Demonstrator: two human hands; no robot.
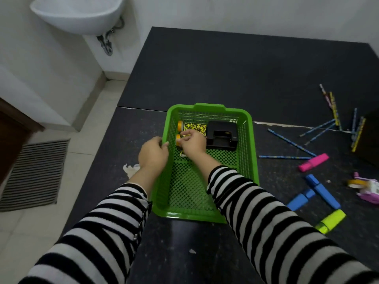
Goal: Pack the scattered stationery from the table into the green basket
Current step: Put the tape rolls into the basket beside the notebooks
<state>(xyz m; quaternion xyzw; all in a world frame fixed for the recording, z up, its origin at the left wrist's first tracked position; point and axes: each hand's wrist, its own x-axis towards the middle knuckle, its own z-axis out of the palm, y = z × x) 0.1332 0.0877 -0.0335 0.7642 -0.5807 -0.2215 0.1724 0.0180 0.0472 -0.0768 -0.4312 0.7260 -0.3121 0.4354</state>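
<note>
The green basket (pixel 247 152) stands in the middle of the dark table. Inside it at the far end are a black hole punch (pixel 222 134), a yellow-and-black speckled pad (pixel 194 127) and two yellow tape rolls (pixel 180 125). My right hand (pixel 193 142) is inside the basket, fingers closed on the nearer tape roll (pixel 178 138) by the left wall. My left hand (pixel 152 153) grips the basket's left rim. On the table to the right lie several blue pencils (pixel 291 142), a pink highlighter (pixel 313 162), two blue highlighters (pixel 322 191) and a yellow highlighter (pixel 331 221).
A purple-and-white tape dispenser (pixel 367 189) sits at the right edge. A dark box (pixel 371 138) stands at the far right. A scrap of torn paper (pixel 129 168) lies left of the basket. A white sink (pixel 80 13) and a floor vent (pixel 34 173) are to the left.
</note>
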